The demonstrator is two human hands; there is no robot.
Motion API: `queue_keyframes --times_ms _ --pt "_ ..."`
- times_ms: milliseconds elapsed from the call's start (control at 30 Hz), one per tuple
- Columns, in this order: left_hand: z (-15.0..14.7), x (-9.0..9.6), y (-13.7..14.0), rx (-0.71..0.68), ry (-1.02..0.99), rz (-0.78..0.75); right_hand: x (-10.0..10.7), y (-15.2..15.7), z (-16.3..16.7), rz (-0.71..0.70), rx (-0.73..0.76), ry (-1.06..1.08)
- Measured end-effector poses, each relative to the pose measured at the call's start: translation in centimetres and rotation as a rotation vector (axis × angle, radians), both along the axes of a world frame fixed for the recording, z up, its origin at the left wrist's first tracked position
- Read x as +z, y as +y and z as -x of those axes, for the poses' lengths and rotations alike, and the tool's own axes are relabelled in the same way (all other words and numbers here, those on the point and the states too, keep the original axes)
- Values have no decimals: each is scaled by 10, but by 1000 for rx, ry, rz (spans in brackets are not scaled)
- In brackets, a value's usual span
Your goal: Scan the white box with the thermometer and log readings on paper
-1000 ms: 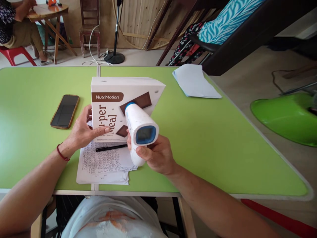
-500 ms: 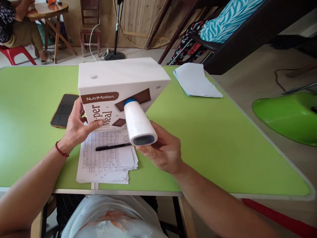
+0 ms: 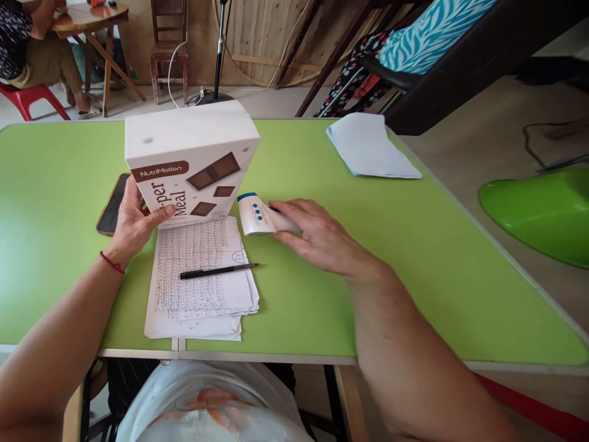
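Observation:
My left hand (image 3: 138, 215) grips the lower left edge of a white NutriMotion box (image 3: 209, 178), thumb on its front and fingers hidden behind. The box stands upright, slightly tilted, at the papers' far edge; I cannot tell if it rests on the table. My right hand (image 3: 317, 236) is closed round the handle of a white infrared thermometer (image 3: 256, 216) with a blue end and blue dots. It lies low over the table, right of the box and apart from it. Handwritten papers (image 3: 197, 301) lie in front of me with a black pen (image 3: 218, 271) across them.
A phone (image 3: 110, 209) lies on the green table (image 3: 414, 276), partly behind my left hand. Folded white sheets (image 3: 372, 147) lie at the far right. Beyond are a green chair (image 3: 538, 215), a stand (image 3: 218, 61), a wooden chair (image 3: 169, 55) and two seated people.
My right hand has moved the thermometer away from the box front, turning it and bringing it down to the right. The box has shifted left in my left hand, uncovering the pen's tip.

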State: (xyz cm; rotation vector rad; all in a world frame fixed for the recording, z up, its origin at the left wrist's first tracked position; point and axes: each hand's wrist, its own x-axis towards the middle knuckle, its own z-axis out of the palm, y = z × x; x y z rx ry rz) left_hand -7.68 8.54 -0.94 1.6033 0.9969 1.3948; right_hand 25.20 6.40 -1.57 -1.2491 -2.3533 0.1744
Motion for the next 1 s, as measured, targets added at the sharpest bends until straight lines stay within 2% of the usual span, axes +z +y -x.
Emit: queue_keyframes --times_ms 367,500,600,667,733,833,1000 --pt "0 3 1 -129 -3 68 -22 4 13 -77 -1 -120" --pt "4 3 0 -79 98 74 -20 3 13 -95 5 -120" --pt "5 5 -1 2 215 24 -10 -3 17 -154 -15 -40" --pt "3 7 -3 34 280 -28 -2 -11 21 -149 49 56" --pt "0 10 -5 43 321 -47 4 -19 27 -76 195 106" --pt "-4 9 -6 54 349 -23 5 -30 35 20 350 7" --pt "-3 -4 -2 55 241 28 -6 -35 38 17 353 -105"
